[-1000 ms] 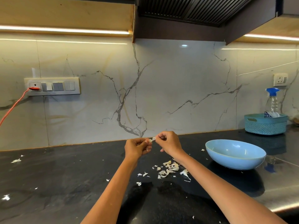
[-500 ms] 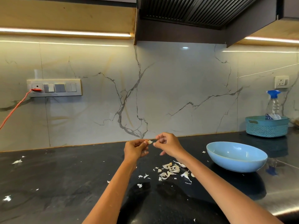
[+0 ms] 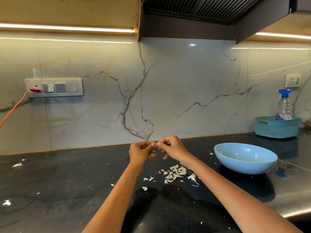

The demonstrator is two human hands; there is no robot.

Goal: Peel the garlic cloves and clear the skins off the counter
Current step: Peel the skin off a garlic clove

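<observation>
My left hand [image 3: 141,151] and my right hand [image 3: 171,147] meet fingertip to fingertip above the black counter [image 3: 67,182]. Between them they pinch a small garlic clove [image 3: 156,144], almost hidden by the fingers. Below my right wrist lies a pile of white garlic skins [image 3: 175,173] on the counter. A light blue bowl [image 3: 244,158] stands to the right of the pile; what it holds cannot be seen.
Loose skin scraps lie far left [image 3: 16,164] and front left [image 3: 7,202] on the counter. A teal basket [image 3: 276,126] with a spray bottle [image 3: 284,103] stands at the back right. A switch panel [image 3: 53,87] with an orange cable is on the marble wall.
My hands have drawn closer together, so the white skin seen between the fingertips earlier is now mostly covered. The skins and the bowl lie as before.
</observation>
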